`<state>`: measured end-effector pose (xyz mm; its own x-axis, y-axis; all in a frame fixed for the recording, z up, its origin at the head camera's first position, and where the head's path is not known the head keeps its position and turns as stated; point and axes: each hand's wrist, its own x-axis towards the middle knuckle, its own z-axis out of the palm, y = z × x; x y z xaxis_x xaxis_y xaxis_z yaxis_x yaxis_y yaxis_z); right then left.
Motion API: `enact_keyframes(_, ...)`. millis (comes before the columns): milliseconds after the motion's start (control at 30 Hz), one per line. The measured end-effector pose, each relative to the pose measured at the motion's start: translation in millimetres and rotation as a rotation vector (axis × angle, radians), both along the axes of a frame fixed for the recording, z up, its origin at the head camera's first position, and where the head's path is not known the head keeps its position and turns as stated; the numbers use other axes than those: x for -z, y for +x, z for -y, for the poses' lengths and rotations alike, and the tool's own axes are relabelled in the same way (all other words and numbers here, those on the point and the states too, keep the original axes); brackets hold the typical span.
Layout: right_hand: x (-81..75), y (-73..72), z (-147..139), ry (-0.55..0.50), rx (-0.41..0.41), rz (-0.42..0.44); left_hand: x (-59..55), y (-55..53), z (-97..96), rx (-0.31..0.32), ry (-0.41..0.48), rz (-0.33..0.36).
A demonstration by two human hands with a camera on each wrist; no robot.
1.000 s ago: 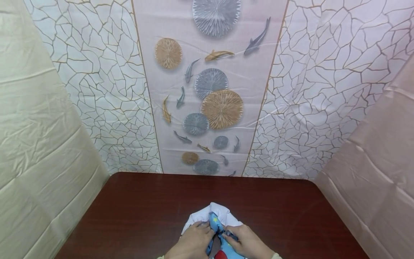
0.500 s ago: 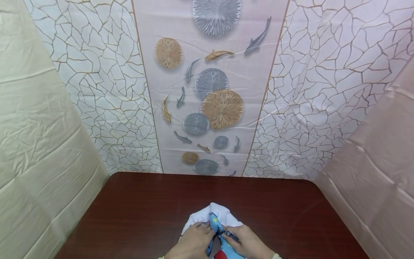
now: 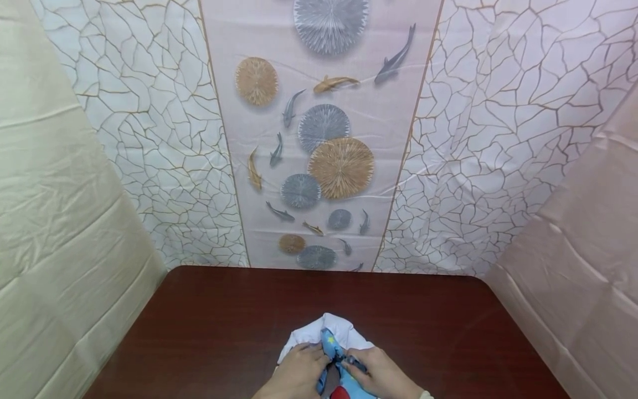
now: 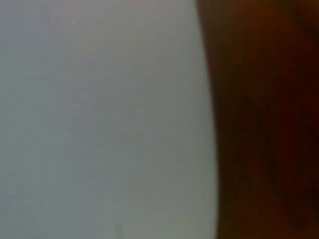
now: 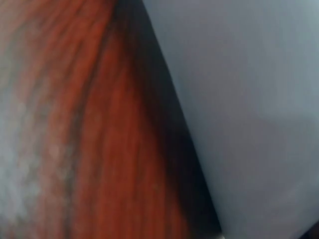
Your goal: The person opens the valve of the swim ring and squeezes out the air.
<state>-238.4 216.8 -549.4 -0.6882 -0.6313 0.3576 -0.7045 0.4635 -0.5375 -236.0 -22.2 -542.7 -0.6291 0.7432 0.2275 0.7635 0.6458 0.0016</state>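
A puffy fabric piece lies at the near edge of the table in the head view. Its white part (image 3: 344, 328) arches at the back, and a light blue part (image 3: 328, 342) with yellow stars and a red patch shows in front. My left hand (image 3: 298, 370) grips its left side, fingers bent over the cloth. Opposite, my right hand (image 3: 381, 372) pinches a dark blue edge (image 3: 355, 363) beside the light blue fabric. A dark gap lies between the hands. Blurred white fabric fills much of the left wrist view (image 4: 104, 119) and right wrist view (image 5: 249, 109); neither shows fingers.
The dark red wooden table (image 3: 224, 310) extends behind and to both sides of the hands. A patterned cloth backdrop (image 3: 319, 155) stands along its far edge. Beige cloth walls hang at the left (image 3: 65, 221) and right (image 3: 573, 249).
The hands and fabric hold almost the same position throughout. The head view has shifted very slightly.
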Motion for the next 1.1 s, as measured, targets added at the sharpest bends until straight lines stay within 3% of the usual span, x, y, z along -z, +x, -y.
enact_keyframes(100, 0.0, -1.7, 1.4, 0.013, 0.011, -0.027, 1.1, 0.1, 1.7, -0.062, 0.100, 0.091)
enact_keyframes(200, -0.1, -2.8, 1.8, 0.022, 0.020, -0.036, 3.8, 0.5, 2.3, -0.096, 0.227, 0.082)
enact_keyframes(267, 0.0, -2.7, 1.9, 0.022, 0.015, -0.043, 6.5, 0.0, 2.3, -0.092, 0.259, 0.043)
enact_keyframes(333, 0.6, -1.9, 1.7, 0.016, 0.004, -0.057, 8.2, -1.0, 2.7, -0.078, 0.230, 0.004)
enact_keyframes(533, 3.1, 2.4, 2.5, -0.012, -0.036, -0.073, 6.9, -3.5, 5.5, -0.038, 0.101, 0.077)
enact_keyframes(667, 3.6, 3.8, 4.1, -0.022, -0.026, -0.108, 5.5, -4.9, 6.3, -0.013, 0.047, 0.086)
enact_keyframes(1000, 3.1, 7.5, -0.2, 0.016, 0.051, -0.088, 2.6, -4.5, 1.1, -0.055, -0.023, 0.107)
enact_keyframes(1100, 2.2, 9.7, -2.1, 0.060, 0.095, -0.211, 2.4, -3.6, 0.3, -0.066, -0.017, 0.099)
